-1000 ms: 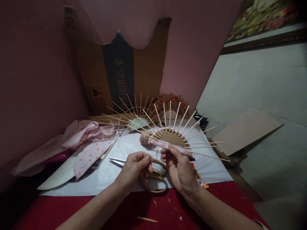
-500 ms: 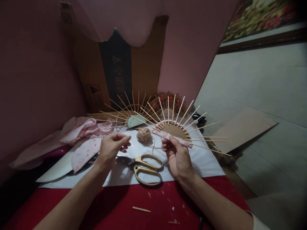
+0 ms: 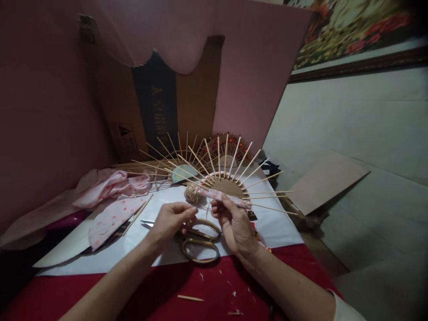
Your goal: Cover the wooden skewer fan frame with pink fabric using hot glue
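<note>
My right hand [image 3: 233,224] grips the near edge of a half-round cardboard piece [image 3: 227,187] with several wooden skewers fanning out of it, and a pink patterned fabric strip [image 3: 220,196] runs along that edge. My left hand [image 3: 172,218] hovers just left of it with thumb and forefinger pinched together, seemingly on a thin twine strand I cannot make out clearly. A ball of twine [image 3: 191,193] lies between the hands and the fan. Gold-handled scissors [image 3: 197,243] lie on the white sheet [image 3: 140,249] under both hands.
Pink dotted cloth [image 3: 112,189] is piled at the left. A second skewer fan [image 3: 174,165] and a red-beaded one [image 3: 234,142] stand behind. A cardboard box [image 3: 160,102] leans on the pink wall. A loose skewer bit [image 3: 190,298] lies on the red tabletop. A board [image 3: 324,180] lies right.
My left hand swung out to the left away from the scissors, then came back toward the right hand with fingers pinched. The fan and my right hand shifted slightly left.
</note>
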`<state>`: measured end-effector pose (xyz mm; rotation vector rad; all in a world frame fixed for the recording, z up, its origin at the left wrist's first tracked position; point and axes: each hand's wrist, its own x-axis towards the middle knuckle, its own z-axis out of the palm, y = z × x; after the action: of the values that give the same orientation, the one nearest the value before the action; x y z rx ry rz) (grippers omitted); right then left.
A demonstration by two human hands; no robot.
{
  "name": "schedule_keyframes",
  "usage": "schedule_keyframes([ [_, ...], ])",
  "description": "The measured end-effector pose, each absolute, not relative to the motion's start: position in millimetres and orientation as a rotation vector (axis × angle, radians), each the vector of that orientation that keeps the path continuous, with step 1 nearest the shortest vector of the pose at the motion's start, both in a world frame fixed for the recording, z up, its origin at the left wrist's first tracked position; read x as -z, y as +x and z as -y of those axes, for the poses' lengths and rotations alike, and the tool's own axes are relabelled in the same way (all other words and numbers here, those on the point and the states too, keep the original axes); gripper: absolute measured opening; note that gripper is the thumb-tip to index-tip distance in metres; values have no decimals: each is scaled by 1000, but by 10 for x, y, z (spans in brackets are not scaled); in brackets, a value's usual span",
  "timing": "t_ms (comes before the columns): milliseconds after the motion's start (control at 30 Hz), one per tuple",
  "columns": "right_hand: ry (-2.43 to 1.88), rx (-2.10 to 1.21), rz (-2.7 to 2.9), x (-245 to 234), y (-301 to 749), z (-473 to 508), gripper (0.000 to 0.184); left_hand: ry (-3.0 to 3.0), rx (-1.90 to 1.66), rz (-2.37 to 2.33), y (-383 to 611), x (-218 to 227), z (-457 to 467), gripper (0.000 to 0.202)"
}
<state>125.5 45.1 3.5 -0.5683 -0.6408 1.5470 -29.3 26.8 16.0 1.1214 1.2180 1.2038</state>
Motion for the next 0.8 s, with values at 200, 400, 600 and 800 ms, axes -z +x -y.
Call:
schedule_keyframes([
  [200,-639,-1587,644,-18,1094,-312,22,846,-1373,-949,56,-56,-172,24],
  [400,-659,-1651,652,5,969,-264,22,674,-1471,-816,-13,-53,-163,17],
  [600,-642,-1604,732,32,920,-300,14,626,-1497,-793,-41,-58,-161,21],
  [800,-682,-1574,979,3,932,-277,20,528,-1576,-814,-87,-102,-191,23],
])
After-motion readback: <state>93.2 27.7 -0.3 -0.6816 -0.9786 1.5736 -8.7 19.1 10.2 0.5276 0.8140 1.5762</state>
